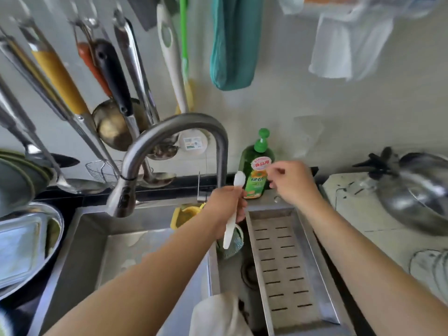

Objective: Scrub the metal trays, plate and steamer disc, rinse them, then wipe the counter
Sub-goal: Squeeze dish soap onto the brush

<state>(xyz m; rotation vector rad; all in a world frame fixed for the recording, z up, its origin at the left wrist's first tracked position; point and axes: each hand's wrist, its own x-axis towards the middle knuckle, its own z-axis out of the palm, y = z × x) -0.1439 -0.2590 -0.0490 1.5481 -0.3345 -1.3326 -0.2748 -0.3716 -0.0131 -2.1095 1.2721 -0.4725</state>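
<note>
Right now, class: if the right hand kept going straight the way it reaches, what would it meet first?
Probably the green dish soap bottle: the right hand reaches toward it, fingertips already at its label, though depth is hard to judge.

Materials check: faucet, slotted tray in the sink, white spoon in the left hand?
Faucet: metal, brushed satin grey, soft dull highlights along the curved neck.
Slotted tray: likely stainless steel, matte grey, thin folded rim and punched slots.
Spoon: probably plastic or melamine, plain opaque white with no metallic glint; ceramic can't be ruled out. The left hand grips its handle.
</note>
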